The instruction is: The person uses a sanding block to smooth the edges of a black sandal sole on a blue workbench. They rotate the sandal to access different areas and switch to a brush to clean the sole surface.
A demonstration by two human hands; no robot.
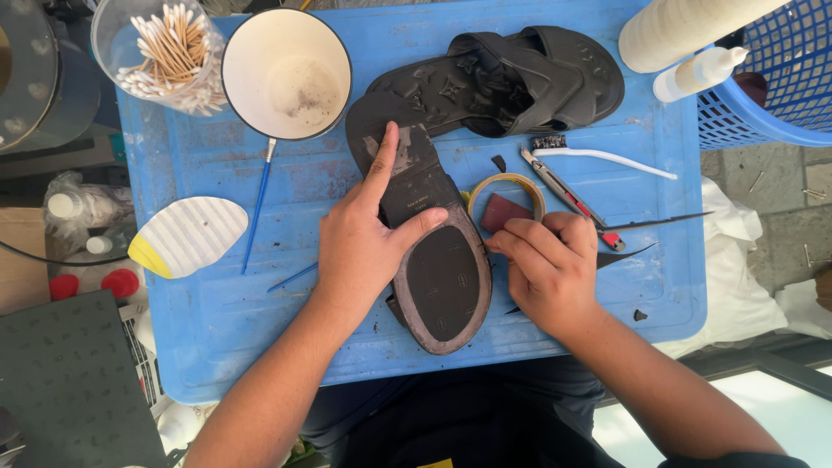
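Note:
A dark shoe [438, 260] lies sole up on the blue plastic work surface [217, 295]. My left hand [364, 243] presses flat on its sole, index finger pointing up along the worn heel and thumb across the middle. My right hand [546, 264] rests by the sole's right edge with fingers curled, fingertips touching the rim; whether it holds a small piece I cannot tell. A dark red piece [503, 211] lies inside a tape roll [507, 186] just above that hand.
A black sandal [511, 78] lies behind the shoe. Nearby are a white bowl [286, 74], a cup of cotton swabs [165, 52], a blue brush [258, 204], a white toothbrush [598, 154], a utility knife [568, 198], a striped sole [189, 234], and a blue basket [771, 78].

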